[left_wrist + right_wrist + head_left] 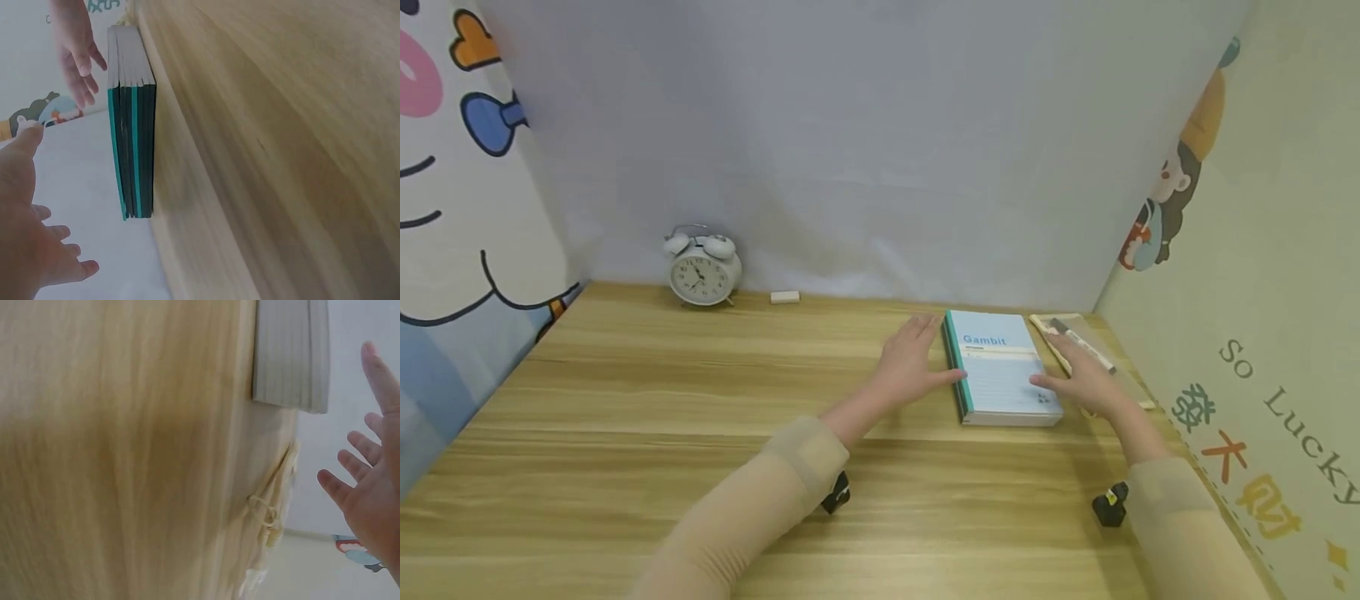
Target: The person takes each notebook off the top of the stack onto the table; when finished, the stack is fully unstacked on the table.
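Observation:
A stack of several notebooks (1000, 383), the top cover reading "Gambit", lies flat on the wooden table (775, 392). Teal and black spines (131, 150) face left; pale page edges (290, 356) show in the right wrist view. My left hand (908, 367) is spread beside the spine side, thumb reaching toward the top cover in the head view. On the opposite side my right hand (1086, 383) has its fingers spread, thumb overlapping the cover's right edge. Both hands hold nothing. Under the right hand lies a pale drawstring pouch (1101, 337) with a marker (1088, 347) on it, partly hidden.
A white twin-bell alarm clock (703, 275) stands at the back left, a small white eraser-like block (785, 297) beside it. A pale cloth wall (865, 150) rises behind the table. Printed panels flank both sides. Small black devices (1110, 506) sit by the wrists.

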Tool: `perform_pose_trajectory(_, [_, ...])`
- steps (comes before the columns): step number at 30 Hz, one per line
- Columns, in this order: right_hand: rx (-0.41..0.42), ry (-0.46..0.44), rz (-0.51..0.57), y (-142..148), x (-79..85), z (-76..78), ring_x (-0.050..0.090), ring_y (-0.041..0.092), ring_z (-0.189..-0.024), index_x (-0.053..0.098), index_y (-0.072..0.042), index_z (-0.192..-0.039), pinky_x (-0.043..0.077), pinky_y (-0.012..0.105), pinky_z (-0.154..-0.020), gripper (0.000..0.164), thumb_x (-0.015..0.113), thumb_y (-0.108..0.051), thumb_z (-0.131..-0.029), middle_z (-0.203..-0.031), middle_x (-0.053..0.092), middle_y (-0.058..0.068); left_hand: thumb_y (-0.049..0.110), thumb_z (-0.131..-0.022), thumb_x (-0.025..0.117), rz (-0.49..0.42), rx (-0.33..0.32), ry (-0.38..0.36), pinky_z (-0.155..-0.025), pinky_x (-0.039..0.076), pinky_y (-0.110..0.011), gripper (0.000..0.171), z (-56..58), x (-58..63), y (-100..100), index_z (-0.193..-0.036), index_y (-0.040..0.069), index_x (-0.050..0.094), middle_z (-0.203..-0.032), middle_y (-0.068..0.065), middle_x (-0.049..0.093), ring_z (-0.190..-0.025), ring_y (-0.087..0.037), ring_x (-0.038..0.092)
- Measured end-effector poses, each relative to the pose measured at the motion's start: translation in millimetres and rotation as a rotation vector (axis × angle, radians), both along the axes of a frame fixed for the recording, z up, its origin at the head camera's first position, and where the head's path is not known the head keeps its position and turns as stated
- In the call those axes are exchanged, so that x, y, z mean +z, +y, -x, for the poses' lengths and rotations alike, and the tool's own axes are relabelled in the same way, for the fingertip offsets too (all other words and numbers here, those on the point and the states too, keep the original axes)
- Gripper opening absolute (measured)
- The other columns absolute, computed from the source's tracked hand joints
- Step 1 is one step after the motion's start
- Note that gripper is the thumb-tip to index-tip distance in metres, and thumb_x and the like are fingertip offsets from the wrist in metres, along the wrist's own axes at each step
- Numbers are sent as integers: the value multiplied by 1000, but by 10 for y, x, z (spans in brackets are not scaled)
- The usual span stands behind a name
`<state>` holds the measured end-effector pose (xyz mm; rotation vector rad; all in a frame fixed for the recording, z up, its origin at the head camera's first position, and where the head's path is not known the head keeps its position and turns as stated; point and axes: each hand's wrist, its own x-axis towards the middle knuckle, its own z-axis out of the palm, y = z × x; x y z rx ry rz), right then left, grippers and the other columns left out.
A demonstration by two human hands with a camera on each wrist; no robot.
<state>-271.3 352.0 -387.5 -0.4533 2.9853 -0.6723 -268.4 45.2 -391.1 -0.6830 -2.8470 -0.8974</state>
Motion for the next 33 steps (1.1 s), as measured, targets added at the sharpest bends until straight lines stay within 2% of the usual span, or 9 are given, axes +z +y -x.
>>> perform_pose_trajectory(3, [-9, -35, -3, 21, -46, 14, 14, 51, -137, 20, 5, -147, 17, 64, -107, 94, 65, -49, -85, -151, 18, 31, 60, -81, 62, 9, -16, -48, -113, 19, -52, 94, 32, -74, 115, -152, 15, 19, -157, -7, 20, -144, -29, 15])
perform_pose_trajectory(5, [-7, -39, -9, 25, -68, 27, 19, 51, -135, 23, 7, -146, 21, 64, -106, 93, 65, -49, -85, -149, 21, 32, 61, -81, 62, 16, -29, -65, -113, 20, -52, 94, 48, -113, 172, -152, 15, 20, -157, -7, 20, -144, -30, 16])
perform_pose_trajectory(11, [-15, -54, -22, 37, -129, 51, 42, 48, -123, 31, 8, -142, 36, 61, -98, 92, 66, -52, -82, -134, 44, 30, 58, -79, 66, 8, -47, -110, -113, 25, -47, 97, 73, -198, 279, -151, 12, 21, -154, -11, 26, -141, -30, 25])
perform_pose_trajectory(17, [4, -79, -13, 37, -164, 71, 49, 46, -117, 28, 8, -144, 40, 58, -96, 92, 67, -49, -83, -127, 50, 30, 52, -81, 67, -64, -12, -184, -113, 27, -41, 92, 107, -280, 321, -150, 8, 24, -150, -13, 33, -138, -28, 32])
perform_pose_trajectory(23, [18, -76, 10, 30, -234, 101, 50, 44, -115, 30, 7, -144, 43, 56, -94, 90, 66, -49, -83, -124, 51, 27, 52, -81, 68, -34, 9, -222, -111, 31, -39, 87, 138, -357, 337, -148, 8, 31, -147, -10, 40, -135, -29, 35])
perform_pose_trajectory(28, [9, -71, 5, 47, -269, 87, 49, 46, -116, 29, 6, -144, 41, 59, -94, 89, 66, -48, -84, -126, 49, 29, 50, -77, 73, -81, 25, -251, -110, 33, -38, 88, 166, -386, 366, -146, 9, 35, -145, -9, 43, -135, -28, 35])
perform_pose_trajectory(33, [-4, -48, -52, 37, -246, 53, 36, 50, -126, 30, 2, -145, 34, 65, -97, 87, 65, -50, -84, -138, 37, 32, 46, -75, 77, -130, 29, -267, -110, 32, -39, 88, 192, -382, 369, -145, 11, 37, -145, -8, 44, -136, -29, 34])
